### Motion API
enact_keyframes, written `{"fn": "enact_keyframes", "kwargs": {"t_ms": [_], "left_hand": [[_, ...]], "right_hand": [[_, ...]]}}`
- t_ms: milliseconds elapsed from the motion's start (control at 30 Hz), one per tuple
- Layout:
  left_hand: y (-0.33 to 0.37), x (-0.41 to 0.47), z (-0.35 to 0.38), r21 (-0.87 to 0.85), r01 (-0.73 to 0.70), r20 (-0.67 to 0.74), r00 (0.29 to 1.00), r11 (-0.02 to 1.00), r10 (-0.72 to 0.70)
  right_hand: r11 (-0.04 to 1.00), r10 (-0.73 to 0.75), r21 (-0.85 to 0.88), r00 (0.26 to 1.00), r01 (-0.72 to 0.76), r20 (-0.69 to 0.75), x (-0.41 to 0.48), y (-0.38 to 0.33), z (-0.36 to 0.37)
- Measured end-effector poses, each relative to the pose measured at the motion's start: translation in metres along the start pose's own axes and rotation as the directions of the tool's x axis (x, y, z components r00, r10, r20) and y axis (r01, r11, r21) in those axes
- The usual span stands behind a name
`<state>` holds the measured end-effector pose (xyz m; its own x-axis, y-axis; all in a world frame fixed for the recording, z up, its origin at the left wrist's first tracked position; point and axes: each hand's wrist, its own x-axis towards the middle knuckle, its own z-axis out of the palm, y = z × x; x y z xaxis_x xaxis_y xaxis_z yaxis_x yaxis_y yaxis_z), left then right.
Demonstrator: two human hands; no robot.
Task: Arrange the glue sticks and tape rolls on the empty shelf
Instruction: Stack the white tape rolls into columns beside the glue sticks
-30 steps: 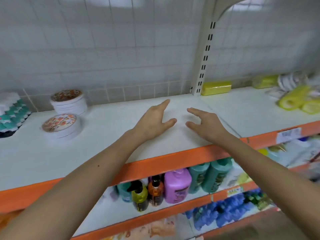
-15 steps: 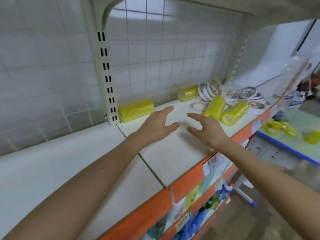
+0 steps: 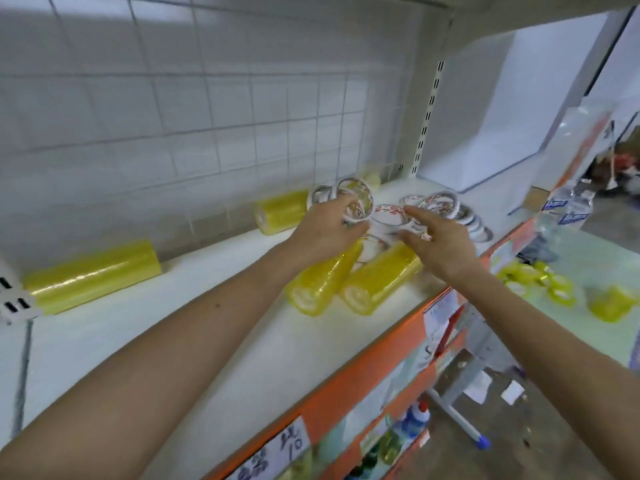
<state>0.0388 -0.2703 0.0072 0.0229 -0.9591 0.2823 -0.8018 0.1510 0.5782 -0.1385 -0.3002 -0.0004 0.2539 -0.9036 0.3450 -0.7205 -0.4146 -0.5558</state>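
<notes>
Risk at front edge of shelf (image 3: 294, 358): two yellow tape packs (image 3: 318, 282) lie right by orange lip (image 3: 363, 372), just below both hands; careless sweep likely rolls them off. Left hand (image 3: 325, 230) curls at upright tape rolls (image 3: 356, 202) near back edge, grip itself unclear; rings on edge may topple or roll. Right hand (image 3: 443, 244) spread, holding nothing, over flat tape rolls (image 3: 446, 206); loose pile may scatter

Shelf-edge tag (image 3: 277, 452): "10" is handwritten, well below the left hand (image 3: 325, 230); characters beside it unread.
Bottle labels (image 3: 571, 214): blurred, right of the right hand (image 3: 446, 244).
</notes>
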Motion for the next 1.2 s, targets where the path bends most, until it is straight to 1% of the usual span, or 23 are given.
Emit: {"fn": "enact_keyframes", "kwargs": {"t_ms": [67,167,233,267,333,400,500,600,700,767,867,967,1067,1133,1200], "left_hand": [[0.011,0.031,0.019,0.063,0.023,0.017,1.000,0.998,-0.024],[0.016,0.064,0.037,0.175,0.109,-0.001,0.994,0.978,-0.111],[0.016,0.081,0.047,0.235,0.140,0.015,0.989,0.962,-0.148],[0.016,0.087,0.051,0.292,0.144,0.029,0.987,0.946,-0.159],[0.013,0.095,0.056,0.438,0.163,0.055,0.977,0.884,-0.207],[0.012,0.101,0.060,0.572,0.174,0.066,0.964,0.802,-0.257],[0.011,0.104,0.062,0.683,0.175,0.043,0.960,0.709,-0.278],[0.014,0.106,0.064,0.717,0.236,-0.026,0.949,0.656,-0.314],[0.014,0.106,0.066,0.734,0.248,-0.041,0.945,0.633,-0.324],[0.014,0.106,0.066,0.706,0.264,-0.044,0.942,0.657,-0.332],[0.015,0.104,0.066,0.663,0.287,-0.058,0.941,0.692,-0.334],[0.020,0.102,0.066,0.656,0.299,-0.082,0.941,0.693,-0.328],[0.025,0.097,0.065,0.675,0.291,-0.111,0.949,0.678,-0.297],[0.029,0.094,0.062,0.669,0.287,-0.137,0.954,0.685,-0.266],[0.035,0.091,0.056,0.639,0.308,-0.167,0.950,0.704,-0.264]], "right_hand": [[1.000,0.015,-0.017,0.999,-0.014,0.041,0.023,0.030,-0.012],[0.992,0.035,-0.121,0.990,-0.019,0.137,0.055,0.070,-0.026],[0.985,-0.010,-0.166,0.978,0.045,0.206,0.077,0.092,-0.031],[0.977,-0.041,-0.192,0.968,0.091,0.249,0.085,0.100,-0.031],[0.957,-0.086,-0.242,0.951,0.162,0.297,0.095,0.111,-0.026],[0.948,-0.121,-0.247,0.947,0.199,0.299,0.103,0.120,-0.022],[0.939,-0.195,-0.216,0.930,0.269,0.312,0.110,0.126,-0.018],[0.933,-0.219,-0.209,0.924,0.292,0.312,0.114,0.128,-0.019],[0.933,-0.226,-0.200,0.920,0.299,0.320,0.116,0.132,-0.020],[0.925,-0.244,-0.197,0.905,0.325,0.348,0.117,0.134,-0.026],[0.933,-0.214,-0.193,0.899,0.304,0.381,0.118,0.135,-0.036],[0.938,-0.216,-0.162,0.884,0.305,0.414,0.116,0.138,-0.040],[0.960,-0.185,-0.132,0.911,0.248,0.369,0.112,0.139,-0.042],[0.955,-0.187,-0.165,0.931,0.247,0.314,0.110,0.137,-0.042],[0.946,-0.213,-0.185,0.942,0.265,0.261,0.109,0.131,-0.041]]}}
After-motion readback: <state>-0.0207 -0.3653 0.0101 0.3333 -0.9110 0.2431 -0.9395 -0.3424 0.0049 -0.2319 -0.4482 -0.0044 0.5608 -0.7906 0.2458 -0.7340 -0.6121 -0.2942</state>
